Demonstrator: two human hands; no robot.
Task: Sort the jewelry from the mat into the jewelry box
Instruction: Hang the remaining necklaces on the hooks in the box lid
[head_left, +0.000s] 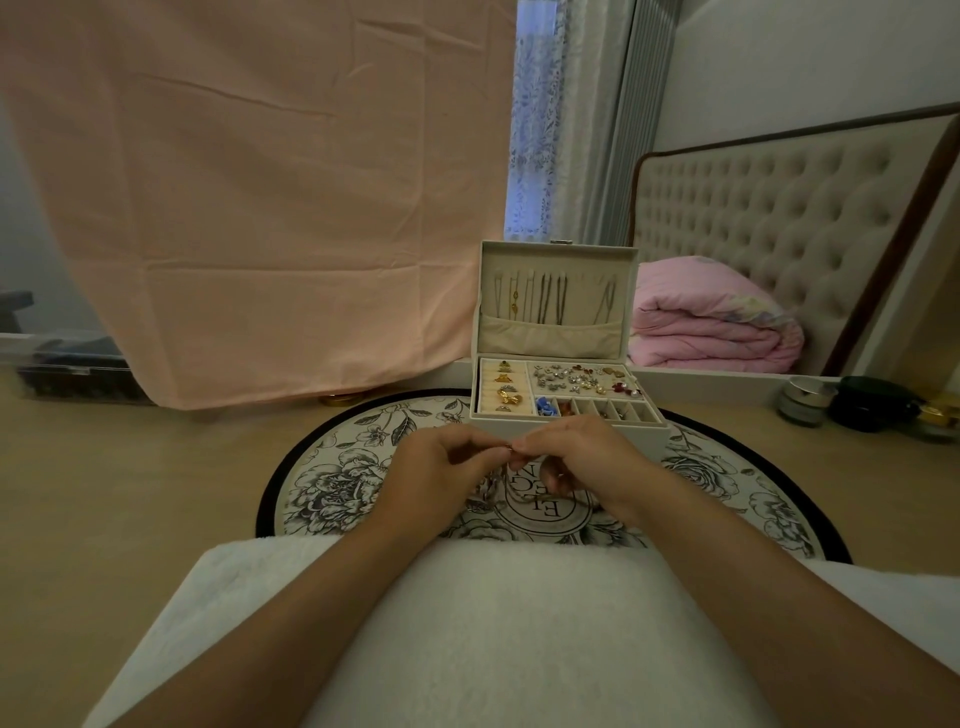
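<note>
Both hands meet low over the round mat (343, 483), a black-rimmed disc printed with grey roses and lettering that lies on the floor. The left hand (441, 467) and right hand (576, 457) each have fingers curled in, thumb and forefinger tips drawn together in a tight grip on one small piece of jewelry (510, 446) pinched between them. It shows only as a thin, brownish-metal glint where the fingertips meet, too small to tell what kind of piece it is. It is held just above the mat and just in front of the jewelry box (491, 422). The box is cream, lined in pale velvet, and stands on the mat's far edge with its lid (550, 338) upright. Necklaces (545, 301) hang in a row inside the lid, their ends tucked into a pocket. In the tray, gold rings (505, 387) sit in padded rolls on the left, a scatter of earrings (582, 378) fills the wide compartment beside them, and a blue piece (545, 406) lies in the leftmost of the narrow front compartments. A white towel (493, 597) covers the person's lap under both forearms. Beyond are a hanging pink sheet (260, 208), a folded pink quilt (711, 327) and small jars (802, 400) at the right.
</note>
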